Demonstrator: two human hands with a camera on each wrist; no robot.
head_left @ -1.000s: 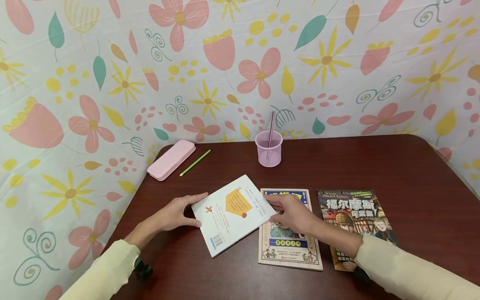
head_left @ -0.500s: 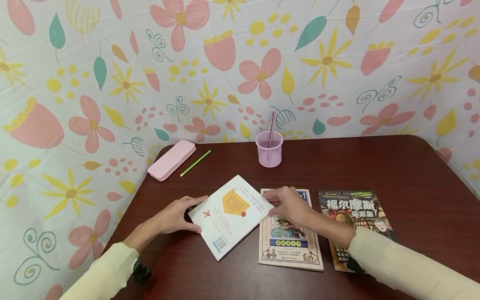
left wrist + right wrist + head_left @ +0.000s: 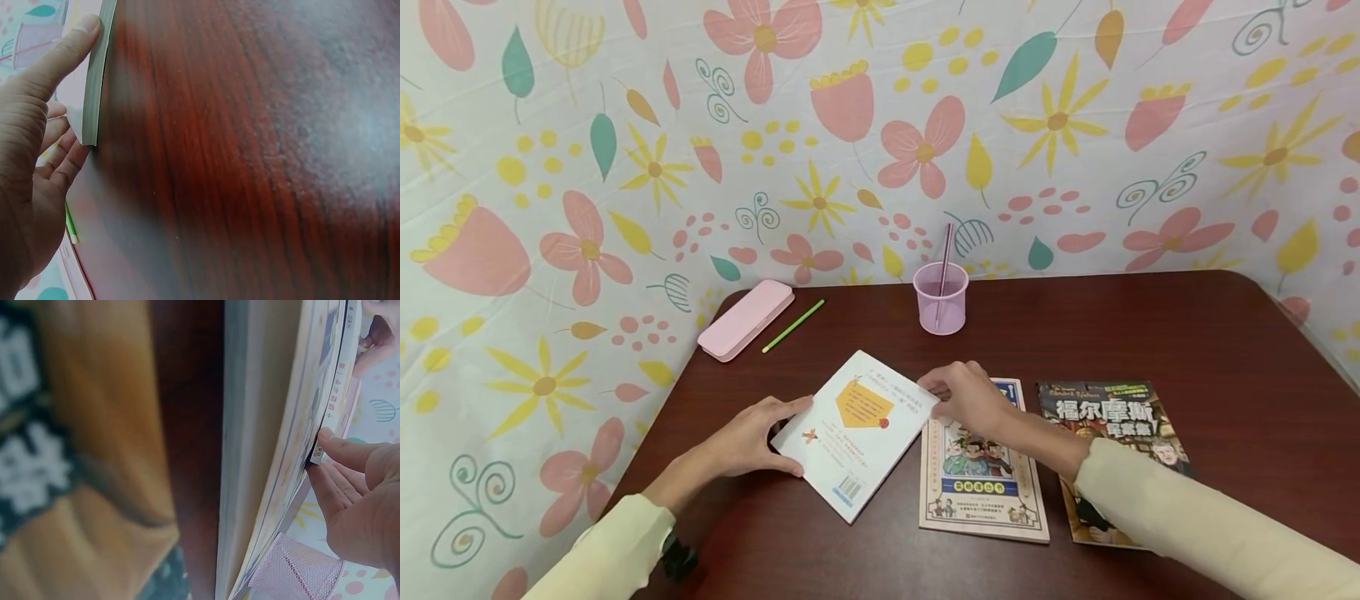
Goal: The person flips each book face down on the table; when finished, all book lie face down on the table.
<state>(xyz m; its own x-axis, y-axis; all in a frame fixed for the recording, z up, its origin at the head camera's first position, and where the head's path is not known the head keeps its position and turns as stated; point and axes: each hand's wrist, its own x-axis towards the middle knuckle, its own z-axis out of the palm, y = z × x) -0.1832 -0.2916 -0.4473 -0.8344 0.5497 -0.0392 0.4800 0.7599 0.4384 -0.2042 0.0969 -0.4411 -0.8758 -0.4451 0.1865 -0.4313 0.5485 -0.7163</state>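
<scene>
- Two hands on my white book (image 3: 855, 429): left hand (image 3: 739, 440), fingers spread, touches its edge.
- My right hand (image 3: 972, 402) fingers pinch its corner over the desk (image 3: 1150, 333).

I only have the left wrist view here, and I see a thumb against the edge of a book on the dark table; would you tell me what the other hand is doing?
Observer: The right hand pinches the far right corner of the same white book.
Operator: Thank you. Is anything lying under that corner?
Observer: Yes, it overlaps the top left of a yellow-bordered book lying flat on the table.
Operator: Is anything else close by on that side?
Observer: A dark-covered book lies just right of the yellow-bordered one, partly under the right sleeve.
Operator: And beyond the books?
Observer: A pink mesh cup with a pink straw-like stick in it stands near the wall.
</scene>
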